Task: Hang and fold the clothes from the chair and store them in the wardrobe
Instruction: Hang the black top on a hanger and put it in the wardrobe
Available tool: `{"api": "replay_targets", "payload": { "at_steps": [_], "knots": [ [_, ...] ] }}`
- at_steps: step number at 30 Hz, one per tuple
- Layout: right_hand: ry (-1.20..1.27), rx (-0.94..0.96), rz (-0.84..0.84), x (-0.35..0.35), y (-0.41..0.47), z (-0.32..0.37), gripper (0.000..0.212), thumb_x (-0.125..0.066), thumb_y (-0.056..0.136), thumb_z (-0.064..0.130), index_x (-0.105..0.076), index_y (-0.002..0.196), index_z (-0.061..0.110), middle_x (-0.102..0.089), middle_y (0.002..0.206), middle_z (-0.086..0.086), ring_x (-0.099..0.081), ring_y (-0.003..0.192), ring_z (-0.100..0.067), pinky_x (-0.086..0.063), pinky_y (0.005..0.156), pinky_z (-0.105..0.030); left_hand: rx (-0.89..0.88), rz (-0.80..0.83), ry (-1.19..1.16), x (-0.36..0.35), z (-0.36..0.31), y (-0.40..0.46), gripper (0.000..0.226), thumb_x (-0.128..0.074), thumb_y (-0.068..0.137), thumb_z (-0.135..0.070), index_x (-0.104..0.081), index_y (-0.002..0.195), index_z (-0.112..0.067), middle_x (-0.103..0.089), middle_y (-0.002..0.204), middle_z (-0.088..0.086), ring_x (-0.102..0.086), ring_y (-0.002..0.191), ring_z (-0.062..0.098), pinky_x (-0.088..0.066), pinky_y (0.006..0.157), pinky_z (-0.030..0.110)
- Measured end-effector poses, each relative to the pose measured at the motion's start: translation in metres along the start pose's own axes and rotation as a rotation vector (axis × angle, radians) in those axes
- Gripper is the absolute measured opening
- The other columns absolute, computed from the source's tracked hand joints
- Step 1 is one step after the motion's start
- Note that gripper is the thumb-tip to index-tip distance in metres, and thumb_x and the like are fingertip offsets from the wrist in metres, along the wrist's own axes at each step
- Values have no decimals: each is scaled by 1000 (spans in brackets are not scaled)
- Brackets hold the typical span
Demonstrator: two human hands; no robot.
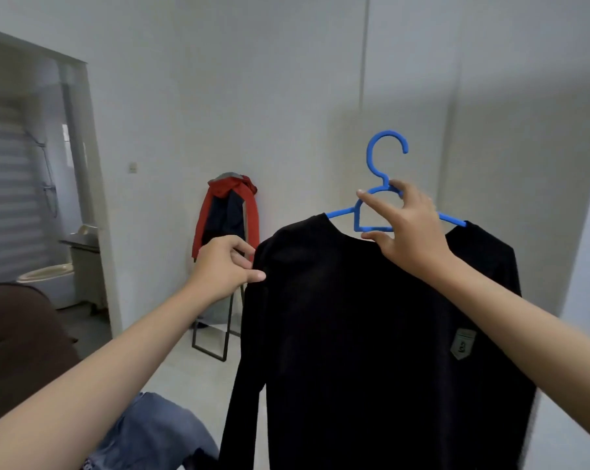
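A black long-sleeved shirt (371, 334) hangs on a blue plastic hanger (385, 157), held up in front of me. My right hand (408, 228) grips the hanger just below its hook, at the collar. My left hand (225, 266) pinches the shirt's left shoulder seam between thumb and fingers. A small grey patch (461, 344) shows on the shirt's right side. Blue jeans (157, 435) lie low at the bottom left, partly behind my left forearm.
A red and navy jacket (227, 215) hangs over a standing mirror frame (215, 337) against the white wall. A dark brown seat (18, 340) is at the left. An open doorway (46, 184) at the far left shows a bathroom with a toilet.
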State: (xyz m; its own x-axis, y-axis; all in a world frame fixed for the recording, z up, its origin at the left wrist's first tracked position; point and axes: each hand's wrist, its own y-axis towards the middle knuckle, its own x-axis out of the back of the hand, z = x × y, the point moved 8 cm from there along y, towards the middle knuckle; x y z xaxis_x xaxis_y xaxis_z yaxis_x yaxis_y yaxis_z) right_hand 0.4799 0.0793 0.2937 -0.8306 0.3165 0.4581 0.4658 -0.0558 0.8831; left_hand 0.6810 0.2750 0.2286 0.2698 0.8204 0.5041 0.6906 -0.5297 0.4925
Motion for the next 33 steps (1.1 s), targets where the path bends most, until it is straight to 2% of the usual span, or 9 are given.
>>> {"api": "replay_targets", "payload": {
  "at_steps": [6, 10, 12, 16, 19, 21, 26, 30, 33],
  "knots": [
    [-34, -85, 22, 28, -32, -20, 68, -83, 70, 20, -55, 131, 27, -46, 131, -23, -49, 116, -40, -45, 90, -58, -118, 72, -15, -15, -18, 1, 27, -81, 67, -8, -66, 88, -16, -70, 75, -1, -66, 74, 10, -49, 72, 23],
    [-45, -142, 22, 47, -52, -31, 68, -83, 71, 20, -55, 132, 27, -45, 130, -23, -48, 115, -41, -45, 93, -58, -230, 140, -89, -13, -31, 3, 17, -76, 74, -6, -68, 83, -17, -71, 77, -2, -67, 72, 6, -50, 71, 16],
    [-65, -171, 26, 57, -66, -36, 68, -83, 70, 21, -55, 132, 27, -45, 130, -22, -48, 115, -40, -45, 93, -58, -259, 151, -142, -6, -36, 6, 12, -74, 76, -4, -68, 81, -14, -70, 80, 2, -65, 73, 9, -49, 72, 19],
    [-119, -222, 23, 75, -90, -40, 67, -83, 69, 21, -56, 131, 27, -45, 130, -22, -49, 113, -40, -45, 90, -59, -234, 383, -111, -34, -40, -9, 14, -77, 75, -14, -69, 87, -15, -70, 89, 11, -66, 83, 22, -53, 80, 35],
    [-156, -216, 27, 84, -99, -37, 66, -83, 70, 21, -57, 130, 27, -45, 130, -23, -49, 113, -41, -45, 89, -60, -214, 503, -72, -77, -45, -33, 21, -79, 73, -14, -68, 90, -14, -69, 85, 5, -65, 76, 16, -53, 77, 28],
    [-179, -215, 23, 93, -102, -38, 65, -82, 71, 18, -57, 130, 27, -46, 130, -23, -49, 113, -41, -45, 89, -60, -180, 506, -124, -98, -48, -42, 22, -80, 71, -12, -65, 86, -18, -66, 76, 0, -60, 66, 9, -49, 69, 20],
    [-246, -241, 26, 117, -114, -55, 65, -81, 71, 18, -56, 130, 29, -45, 130, -22, -49, 112, -41, -45, 87, -59, -132, 452, -260, -130, -58, -41, 21, -80, 69, -6, -64, 75, -20, -65, 70, -3, -59, 63, 8, -45, 59, 14],
    [-255, -284, 29, 139, -129, -77, 66, -82, 71, 20, -56, 131, 29, -43, 132, -20, -48, 111, -40, -45, 90, -56, 8, 576, -529, -149, -74, -42, 23, -71, 74, 7, -57, 75, -12, -61, 69, 4, -60, 64, 15, -54, 64, 25],
    [-230, -299, 49, 153, -139, -96, 68, -83, 71, 20, -54, 132, 28, -42, 132, -20, -46, 116, -39, -43, 96, -51, -49, 694, -553, -156, -93, -39, 22, -70, 77, 4, -56, 77, -13, -61, 67, 2, -61, 61, 11, -54, 59, 23]
  ]
}}
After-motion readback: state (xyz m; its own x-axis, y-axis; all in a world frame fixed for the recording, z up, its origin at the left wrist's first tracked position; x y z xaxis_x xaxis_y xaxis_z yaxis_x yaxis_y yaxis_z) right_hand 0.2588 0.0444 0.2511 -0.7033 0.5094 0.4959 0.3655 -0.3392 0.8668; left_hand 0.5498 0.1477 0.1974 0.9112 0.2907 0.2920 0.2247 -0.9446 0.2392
